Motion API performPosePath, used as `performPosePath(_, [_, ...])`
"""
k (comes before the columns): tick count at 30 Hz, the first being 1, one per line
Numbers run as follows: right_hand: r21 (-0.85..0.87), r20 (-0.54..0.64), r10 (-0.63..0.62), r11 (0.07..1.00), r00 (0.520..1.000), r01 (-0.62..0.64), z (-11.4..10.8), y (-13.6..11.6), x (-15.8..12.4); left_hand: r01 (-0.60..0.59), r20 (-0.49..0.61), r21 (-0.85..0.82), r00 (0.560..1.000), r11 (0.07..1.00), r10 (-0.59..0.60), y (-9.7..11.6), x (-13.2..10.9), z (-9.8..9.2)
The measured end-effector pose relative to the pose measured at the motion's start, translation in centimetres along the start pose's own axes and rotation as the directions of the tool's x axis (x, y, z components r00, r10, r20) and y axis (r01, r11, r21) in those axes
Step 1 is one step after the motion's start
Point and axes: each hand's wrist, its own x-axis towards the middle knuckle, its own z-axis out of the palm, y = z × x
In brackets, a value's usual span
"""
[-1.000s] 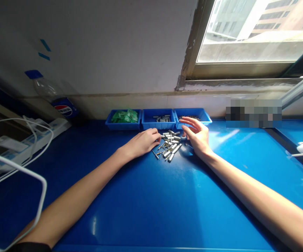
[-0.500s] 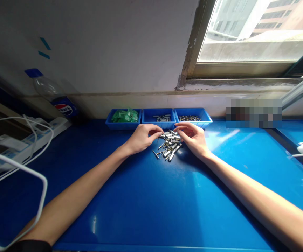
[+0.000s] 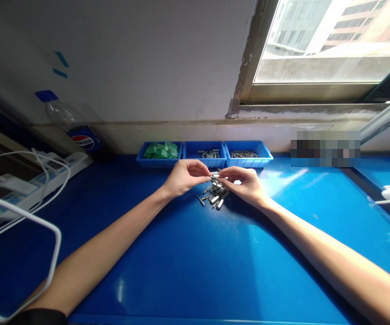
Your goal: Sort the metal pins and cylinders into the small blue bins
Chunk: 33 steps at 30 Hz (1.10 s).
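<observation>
My left hand [image 3: 188, 177] is closed in a pinch, thumb against fingertips. My right hand [image 3: 245, 184] faces it, also pinching, with the fingertips of both nearly meeting. A small silver metal piece [image 3: 215, 175] shows between them, gripped by the right fingers. What the left fingertips pinch is too small to make out. Below and behind the hands, a loose pile of silver metal cylinders [image 3: 220, 204] and thin brass-coloured pins [image 3: 199, 200] lies on the blue table [image 3: 181, 257]. My right hand hides part of the pile.
Three blue trays stand along the wall: the left tray [image 3: 157, 163] with green plastic, the middle tray [image 3: 204, 164] with silver cylinders, the right tray [image 3: 249, 162] with thin pins. A cola bottle [image 3: 84, 137], power strip [image 3: 22, 192] and white cable [image 3: 54, 243] are at left.
My right hand has moved left, bringing its fingertips close to the left ones, and a silver piece now shows between them. My left hand has barely moved.
</observation>
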Motion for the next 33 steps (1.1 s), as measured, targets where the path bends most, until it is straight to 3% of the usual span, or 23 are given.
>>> performPosePath(9, [0.163, 0.046, 0.135, 0.977, 0.99, -0.141, 0.0, -0.3, 0.0, -0.073, 0.003, 0.211, 0.997, 0.975, 0.074, 0.2, -0.3, 0.6])
performPosePath(11, [0.178, 0.02, 0.143, 0.973, 0.99, -0.144, -0.1, -0.3, 0.1, -0.118, 0.017, 0.352, 0.993, 0.928, 0.119, 0.6, -0.3, 0.2])
performPosePath(13, [0.17, -0.077, 0.136, 0.978, 0.988, -0.121, -0.3, -0.2, 0.4, -0.183, 0.11, 0.502, 0.983, 0.845, 0.147, 1.4, -0.3, -0.7])
performPosePath(14, [0.161, -0.147, 0.129, 0.981, 0.981, -0.105, -0.4, -0.1, 0.5, -0.232, 0.209, 0.546, 0.968, 0.805, 0.137, 1.9, -0.3, -1.2])
performPosePath(16, [0.145, -0.283, 0.112, 0.987, 0.953, -0.073, -0.6, 0.1, 0.8, -0.322, 0.435, 0.524, 0.897, 0.789, 0.077, 2.6, -0.3, -2.2])
performPosePath(17, [0.141, -0.328, 0.105, 0.988, 0.939, -0.061, -0.7, 0.2, 1.0, -0.341, 0.498, 0.51, 0.866, 0.79, 0.052, 2.9, -0.3, -2.5])
performPosePath(19, [0.137, -0.362, 0.098, 0.989, 0.927, -0.051, -0.9, 0.4, 1.1, -0.363, 0.58, 0.491, 0.814, 0.792, 0.013, 3.0, -0.3, -2.8])
performPosePath(23, [0.134, -0.334, 0.103, 0.989, 0.937, -0.06, -0.7, 0.6, 0.8, -0.383, 0.648, 0.45, 0.761, 0.807, -0.001, 2.5, -0.3, -2.2])
performPosePath(26, [0.123, -0.296, 0.106, 0.99, 0.949, -0.072, -0.3, 0.4, 0.6, -0.405, 0.648, 0.464, 0.762, 0.788, 0.01, 2.2, -0.2, -1.9])
performPosePath(33, [0.126, -0.254, 0.093, 0.99, 0.963, -0.062, -0.1, 0.1, 0.6, -0.404, 0.581, 0.618, 0.813, 0.674, -0.045, 2.0, -0.1, -2.6])
